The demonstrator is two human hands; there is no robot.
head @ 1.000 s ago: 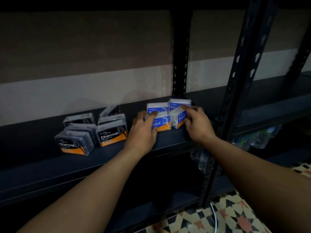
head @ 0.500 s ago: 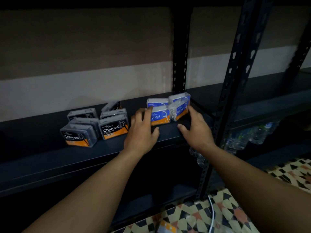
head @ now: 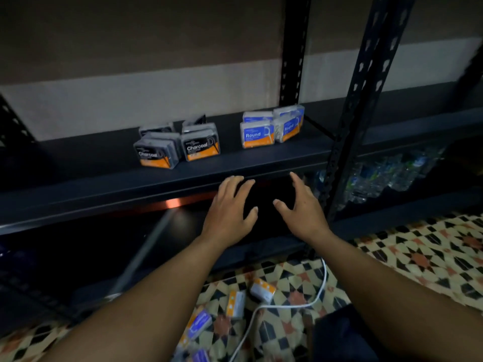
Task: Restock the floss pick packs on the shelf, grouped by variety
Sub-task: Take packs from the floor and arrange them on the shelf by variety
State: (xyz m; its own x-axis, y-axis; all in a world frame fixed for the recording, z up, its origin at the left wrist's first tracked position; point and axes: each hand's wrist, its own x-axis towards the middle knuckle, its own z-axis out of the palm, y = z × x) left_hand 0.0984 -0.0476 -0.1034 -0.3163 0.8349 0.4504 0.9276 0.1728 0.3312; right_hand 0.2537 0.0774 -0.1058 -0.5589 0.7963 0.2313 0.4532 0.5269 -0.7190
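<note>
Dark metal shelf [head: 183, 178] across mid frame: Charcoal packs [head: 177, 145] centre-left, Round packs [head: 271, 128] just right of them, groups apart. Below its edge, left hand [head: 230, 210] and right hand [head: 300, 207] empty, fingers spread. Loose packs [head: 235, 304] on tiled floor [head: 418, 257], bottom centre.

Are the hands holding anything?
No. The left hand and right hand are open with fingers spread, below the shelf.

Bare shelf [head: 109, 163] left of Charcoal packs [head: 180, 146]; upright [head: 347, 142] blocks right
</note>
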